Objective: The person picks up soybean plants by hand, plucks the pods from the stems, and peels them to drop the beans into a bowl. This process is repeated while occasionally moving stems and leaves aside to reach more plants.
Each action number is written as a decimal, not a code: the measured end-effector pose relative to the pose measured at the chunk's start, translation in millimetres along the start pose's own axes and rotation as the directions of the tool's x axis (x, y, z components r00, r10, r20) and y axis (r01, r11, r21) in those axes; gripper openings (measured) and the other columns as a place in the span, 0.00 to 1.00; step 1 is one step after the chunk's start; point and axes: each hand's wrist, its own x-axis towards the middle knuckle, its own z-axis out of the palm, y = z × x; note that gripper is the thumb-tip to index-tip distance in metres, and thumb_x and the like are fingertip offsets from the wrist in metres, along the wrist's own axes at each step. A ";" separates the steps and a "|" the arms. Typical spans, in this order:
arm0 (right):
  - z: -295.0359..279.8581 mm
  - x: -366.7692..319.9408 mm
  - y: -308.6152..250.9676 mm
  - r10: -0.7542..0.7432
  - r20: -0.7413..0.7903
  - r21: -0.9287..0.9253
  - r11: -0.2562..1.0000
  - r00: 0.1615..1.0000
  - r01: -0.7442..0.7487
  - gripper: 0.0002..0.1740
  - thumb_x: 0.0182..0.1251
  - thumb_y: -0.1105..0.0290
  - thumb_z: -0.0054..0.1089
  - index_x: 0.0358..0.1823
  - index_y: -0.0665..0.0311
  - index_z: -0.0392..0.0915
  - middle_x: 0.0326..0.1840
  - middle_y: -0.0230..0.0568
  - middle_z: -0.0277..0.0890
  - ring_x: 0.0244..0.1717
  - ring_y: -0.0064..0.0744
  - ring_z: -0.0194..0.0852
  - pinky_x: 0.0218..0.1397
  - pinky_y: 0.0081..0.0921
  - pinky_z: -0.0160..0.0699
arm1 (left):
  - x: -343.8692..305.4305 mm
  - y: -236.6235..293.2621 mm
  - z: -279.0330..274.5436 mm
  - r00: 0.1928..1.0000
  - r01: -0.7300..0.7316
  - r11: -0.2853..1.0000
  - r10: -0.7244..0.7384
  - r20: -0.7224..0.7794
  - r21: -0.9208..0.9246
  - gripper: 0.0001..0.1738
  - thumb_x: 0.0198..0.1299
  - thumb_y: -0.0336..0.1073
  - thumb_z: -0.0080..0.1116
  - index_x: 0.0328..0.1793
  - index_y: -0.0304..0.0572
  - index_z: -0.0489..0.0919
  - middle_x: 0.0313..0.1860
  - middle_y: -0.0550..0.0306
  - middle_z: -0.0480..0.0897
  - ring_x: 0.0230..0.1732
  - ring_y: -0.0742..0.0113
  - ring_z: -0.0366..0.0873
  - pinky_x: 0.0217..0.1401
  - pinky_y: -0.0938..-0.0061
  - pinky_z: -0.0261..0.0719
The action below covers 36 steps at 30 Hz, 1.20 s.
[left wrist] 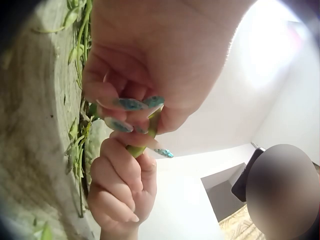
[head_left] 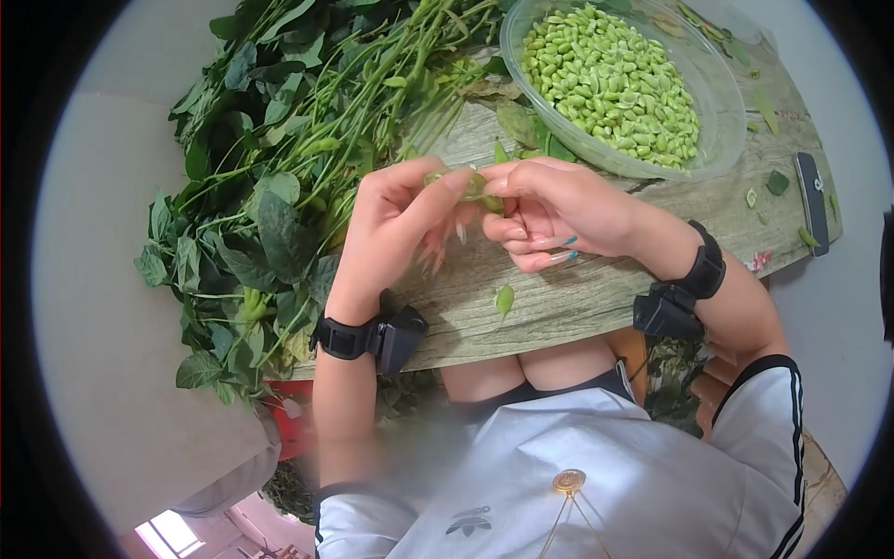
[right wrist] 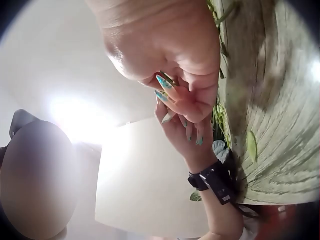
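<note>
Both hands meet over the wooden table, with a green bean pod (head_left: 479,184) between them. My left hand (head_left: 396,212) pinches one end of the pod between thumb and fingers. The other end is pinched by my right hand (head_left: 570,210), its lower fingers curled in toward the palm. In the left wrist view, the pod (left wrist: 135,151) shows as a green strip bridging the two hands, partly hidden by fingers with long teal nails. Another pod (head_left: 504,301) lies flat on the wood, just below the hands in the head view.
A clear plastic bowl (head_left: 724,126) with many shelled green beans (head_left: 610,88) stands behind the right hand. Leafy bean stalks (head_left: 279,186) heap up along the left side. At the right edge lies a dark slim rectangular object (head_left: 815,205). The table (head_left: 447,317) has a curved front edge.
</note>
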 end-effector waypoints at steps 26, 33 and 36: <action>-5.0 1.4 1.4 0.194 -0.221 0.030 0.981 0.956 -0.192 0.15 0.66 0.63 0.40 0.39 0.70 0.68 0.30 0.38 0.66 0.22 0.21 0.58 0.18 0.18 0.59 | 3.3 -2.5 12.0 0.979 0.182 0.983 -0.184 0.087 0.022 0.18 0.68 0.40 0.56 0.31 0.32 0.80 0.13 0.65 0.72 0.13 0.82 0.66 0.15 0.84 0.62; -12.8 3.6 5.0 0.162 -0.166 0.055 0.986 0.973 -0.155 0.15 0.66 0.63 0.39 0.39 0.69 0.68 0.30 0.38 0.66 0.21 0.21 0.58 0.19 0.19 0.60 | 5.5 -5.6 8.2 0.982 0.170 0.985 -0.170 0.084 0.003 0.21 0.70 0.42 0.54 0.27 0.35 0.78 0.12 0.65 0.70 0.13 0.82 0.65 0.15 0.83 0.62; -10.0 3.7 5.2 0.141 -0.159 0.086 0.988 0.977 -0.128 0.15 0.66 0.63 0.39 0.39 0.70 0.68 0.29 0.38 0.65 0.20 0.19 0.56 0.19 0.19 0.59 | 5.3 -5.2 6.2 0.986 0.159 0.987 -0.158 0.054 -0.020 0.22 0.70 0.43 0.54 0.24 0.36 0.76 0.12 0.65 0.69 0.12 0.81 0.64 0.15 0.83 0.62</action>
